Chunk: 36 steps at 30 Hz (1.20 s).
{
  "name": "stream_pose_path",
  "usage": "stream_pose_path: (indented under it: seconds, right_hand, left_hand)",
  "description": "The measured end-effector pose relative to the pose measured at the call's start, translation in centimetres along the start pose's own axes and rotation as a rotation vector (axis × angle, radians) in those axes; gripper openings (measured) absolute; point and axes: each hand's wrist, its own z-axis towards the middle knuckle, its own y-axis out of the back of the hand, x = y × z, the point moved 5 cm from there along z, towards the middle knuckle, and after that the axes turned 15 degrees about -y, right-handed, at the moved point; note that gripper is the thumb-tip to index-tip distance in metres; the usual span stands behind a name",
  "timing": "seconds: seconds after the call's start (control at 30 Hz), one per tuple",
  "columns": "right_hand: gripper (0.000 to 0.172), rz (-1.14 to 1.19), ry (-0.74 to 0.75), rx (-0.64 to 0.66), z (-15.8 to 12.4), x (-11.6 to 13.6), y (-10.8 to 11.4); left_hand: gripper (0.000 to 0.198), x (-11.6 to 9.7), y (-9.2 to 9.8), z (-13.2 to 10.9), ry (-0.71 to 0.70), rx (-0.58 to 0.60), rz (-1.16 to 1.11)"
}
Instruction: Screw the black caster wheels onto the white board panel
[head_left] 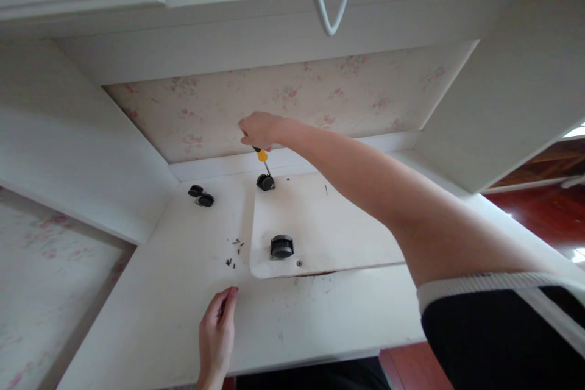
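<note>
Work area: a white alcove with floral wallpaper at the back and a white bench, scuffed towards its near side. On it lies a white panel with rounded corners. The far caster stands at the panel's far left corner.

A screwdriver with a yellow and black handle slopes down to this caster; its tip is at or just beside the mount, and whether it is seated in a screw head cannot be told. The right hand has its grip clamped on the handle.

Recommended practice: bring the shaft in line with the screw, clear of the wheels, and press down while turning; a tilted blade would probably slip and chew the head. The caster appears unsteadied; a finger on it should help.

The left hand rests off the panel, fingers curled and tips together; anything pinched there cannot be made out. Loose screws lie beside the panel, best kept grouped. The near caster stands on the panel; further black wheels lie at the far left.
</note>
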Motion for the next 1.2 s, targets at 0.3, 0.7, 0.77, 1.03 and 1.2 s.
stream_pose_path:
  seconds: [0.3,0.7,0.77,1.03,1.2]
  right_hand:
    - [0.025,0.035,-0.063,-0.024,-0.5,-3.0,0.1]
    - [0.027,0.105,-0.099,-0.034,-1.0,-4.6,-0.4]
    - [0.026,0.111,-0.102,-0.032,-1.1,-4.6,-0.4]
    - [0.035,0.260,-0.093,0.145,-3.4,-3.3,0.2]
    - [0.029,0.198,-0.093,0.199,-3.7,-3.6,0.3]
  left_hand:
    - [0.045,0.2,-0.1,0.3,-0.010,0.019,0.034]
    - [0.045,0.5,-0.3,0.4,-0.024,0.021,0.063]
    - [0.046,0.4,-0.4,0.4,-0.025,0.025,0.080]
    - [0.047,0.5,-0.6,0.6,-0.024,0.025,0.111]
    - [0.046,0.1,-0.6,0.5,-0.025,0.023,0.121]
